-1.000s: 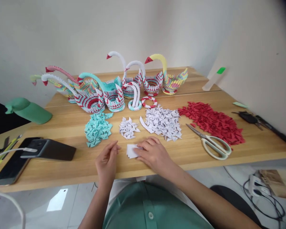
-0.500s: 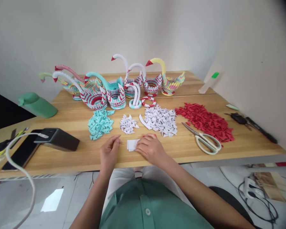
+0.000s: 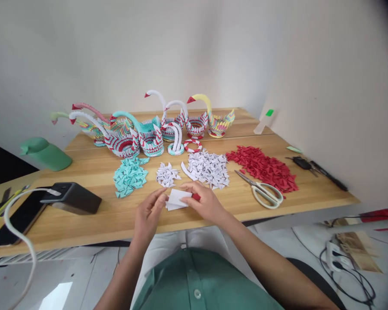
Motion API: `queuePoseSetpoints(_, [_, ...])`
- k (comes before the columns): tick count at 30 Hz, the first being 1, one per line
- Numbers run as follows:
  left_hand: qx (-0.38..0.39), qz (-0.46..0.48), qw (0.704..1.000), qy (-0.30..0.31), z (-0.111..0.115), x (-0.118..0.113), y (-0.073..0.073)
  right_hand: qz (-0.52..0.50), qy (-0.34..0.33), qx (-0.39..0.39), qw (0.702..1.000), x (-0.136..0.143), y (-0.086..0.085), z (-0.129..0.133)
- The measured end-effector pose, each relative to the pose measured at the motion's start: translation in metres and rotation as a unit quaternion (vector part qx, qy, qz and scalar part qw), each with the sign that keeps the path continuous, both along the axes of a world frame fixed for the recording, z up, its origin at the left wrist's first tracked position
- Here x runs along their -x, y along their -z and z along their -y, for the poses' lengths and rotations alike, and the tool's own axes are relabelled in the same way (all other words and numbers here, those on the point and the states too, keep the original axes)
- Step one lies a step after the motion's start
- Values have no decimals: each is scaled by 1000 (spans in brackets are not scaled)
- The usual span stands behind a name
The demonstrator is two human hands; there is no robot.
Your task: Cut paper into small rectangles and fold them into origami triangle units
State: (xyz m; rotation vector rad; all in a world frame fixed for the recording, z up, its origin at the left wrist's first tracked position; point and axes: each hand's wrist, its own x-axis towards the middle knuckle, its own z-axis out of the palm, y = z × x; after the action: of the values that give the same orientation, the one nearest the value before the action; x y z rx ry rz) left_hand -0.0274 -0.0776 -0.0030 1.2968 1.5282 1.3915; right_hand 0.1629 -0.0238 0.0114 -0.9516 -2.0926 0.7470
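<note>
A small folded sheet of white paper [image 3: 177, 199] is held just above the front part of the table. My right hand [image 3: 207, 201] grips its right side, thumb in front and fingers behind. A bit of something red [image 3: 196, 197] shows under that palm; its kind is hidden. My left hand [image 3: 149, 211] is closed at the paper's left edge, thumb and fingertips pinched there. Beyond the hands lie a small heap of white folded paper triangles [image 3: 167, 174], a larger white heap [image 3: 210, 170] and a turquoise heap [image 3: 130, 176].
Several folded-paper swans [image 3: 124, 146] stand at the back, with a red-and-white ring [image 3: 193, 145] in front. At right are red paper triangles [image 3: 267, 168], scissors [image 3: 265, 193] and keys [image 3: 302, 162]. At left stand a green bottle [image 3: 47, 155], a black box with cable [image 3: 73, 199] and a phone [image 3: 17, 219].
My right hand has lifted the white paper off the tabletop and tilted it. My left hand has come in to its left edge. The camera view has shifted.
</note>
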Motion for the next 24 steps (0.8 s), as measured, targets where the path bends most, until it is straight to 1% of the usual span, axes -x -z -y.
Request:
queuePoseSetpoints(2, [11, 35, 998, 43, 1, -7, -12, 10, -19, 29, 999, 0, -6, 4])
queuePoseSetpoints(4, [32, 63, 997, 43, -1, -12, -20, 7, -33, 40, 999, 0, -10, 5])
queuePoseSetpoints(6, [53, 106, 993, 28, -4, -14, -24, -21, -34, 32, 999, -3, -10, 4])
queuePoseSetpoints(9, [67, 177, 982, -8, -9, -14, -27, -75, -29, -16, 997, -10, -8, -3])
queuePoseSetpoints(12, [70, 218, 973, -24, -12, -17, -27, -89, -72, -92, 989, -12, -5, -11])
queuePoseSetpoints(14, [73, 228, 971, -22, -14, -22, -25, -102, -93, -113, 984, -10, -4, -13])
queuePoseSetpoints(16, [75, 219, 973, -7, -15, -26, -21, -128, -78, -89, 985, -7, -2, -14])
queuePoseSetpoints(18, [68, 200, 977, 19, -14, -28, -17, -158, -42, -32, 986, -6, 0, -14])
queuePoseSetpoints(21, [38, 192, 977, 85, -11, -25, -12, -190, 4, 65, 980, -6, 5, -13])
queuePoseSetpoints(23, [41, 176, 976, 121, -11, -23, -11, -201, 19, 110, 973, -7, 9, -13])
queuePoseSetpoints(24, [52, 161, 979, 112, -11, -22, -11, -205, 20, 125, 971, -6, 11, -13])
